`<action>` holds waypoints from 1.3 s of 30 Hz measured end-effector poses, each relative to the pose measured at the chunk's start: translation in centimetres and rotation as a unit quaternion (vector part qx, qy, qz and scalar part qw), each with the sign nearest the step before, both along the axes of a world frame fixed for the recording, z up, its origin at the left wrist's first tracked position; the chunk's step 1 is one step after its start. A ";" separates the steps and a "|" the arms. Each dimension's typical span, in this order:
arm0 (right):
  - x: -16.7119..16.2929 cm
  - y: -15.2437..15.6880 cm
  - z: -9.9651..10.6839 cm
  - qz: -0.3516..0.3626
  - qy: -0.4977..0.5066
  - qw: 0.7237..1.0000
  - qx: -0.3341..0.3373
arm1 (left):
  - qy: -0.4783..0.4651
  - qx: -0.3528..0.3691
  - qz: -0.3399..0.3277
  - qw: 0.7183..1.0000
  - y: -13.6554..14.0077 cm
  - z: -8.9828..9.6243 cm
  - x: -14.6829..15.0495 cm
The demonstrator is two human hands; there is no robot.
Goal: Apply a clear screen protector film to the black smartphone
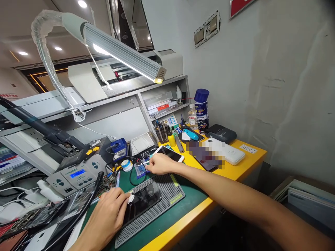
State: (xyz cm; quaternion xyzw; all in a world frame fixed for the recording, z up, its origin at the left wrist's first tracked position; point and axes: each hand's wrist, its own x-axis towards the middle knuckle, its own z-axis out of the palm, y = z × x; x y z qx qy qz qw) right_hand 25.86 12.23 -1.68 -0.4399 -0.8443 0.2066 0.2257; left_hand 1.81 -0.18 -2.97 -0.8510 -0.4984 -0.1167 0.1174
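A smartphone (146, 198) with a dark, glossy screen lies on a grey perforated mat (171, 190). My left hand (111, 208) rests at the phone's near left end. Its fingers are closed on a small white wipe (131, 198), which touches the screen. Farther back, my right hand (161, 164) is closed, fingertips down at the edge of a small blue-purple container (140, 169). Whatever those fingers may hold is hidden. Just behind this hand lies a white phone (172, 154), partly covered by it.
A lit lamp (123, 52) hangs over the bench. Left stand a soldering station (78, 175) and a black hose (91, 198). A round white tub (127, 165) sits by a cable. Toward the wall are a yellow bottle (171, 139), a spray can (201, 113) and a white power bank (230, 153).
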 end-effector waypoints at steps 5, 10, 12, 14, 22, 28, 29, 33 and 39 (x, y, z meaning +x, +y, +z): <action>-0.1 -0.2 0.0 0.002 -0.001 1.000 0.004 | 0.006 0.010 0.001 1.000 -0.2 -0.2 -0.1; 0.0 -0.5 0.2 -0.004 -0.010 1.000 0.014 | 0.024 -0.008 -0.020 0.999 1.4 0.4 4.1; 0.0 -0.5 0.2 -0.001 -0.014 1.000 0.016 | 0.032 -0.016 -0.024 0.999 2.2 0.8 5.9; 0.0 -0.5 0.2 0.004 -0.016 1.000 0.020 | 0.036 -0.023 -0.026 0.999 2.7 1.1 7.2; -0.1 0.2 -0.3 0.018 0.005 0.999 0.027 | 0.057 -0.040 0.003 0.998 1.2 1.7 4.5; -0.2 0.2 -0.4 0.024 0.015 0.999 0.020 | -0.021 -0.096 0.034 0.995 -0.7 2.0 -0.7; -0.2 0.1 -0.3 0.026 0.014 0.999 0.020 | -0.038 -0.105 0.040 0.993 -0.9 2.1 -1.2; -0.3 0.0 -0.2 0.029 0.008 0.999 0.018 | -0.073 -0.115 0.057 0.989 -1.2 2.0 -2.3; -0.3 0.1 -0.3 0.029 0.002 0.999 0.023 | -0.112 -0.117 0.080 0.984 -2.1 2.0 -2.5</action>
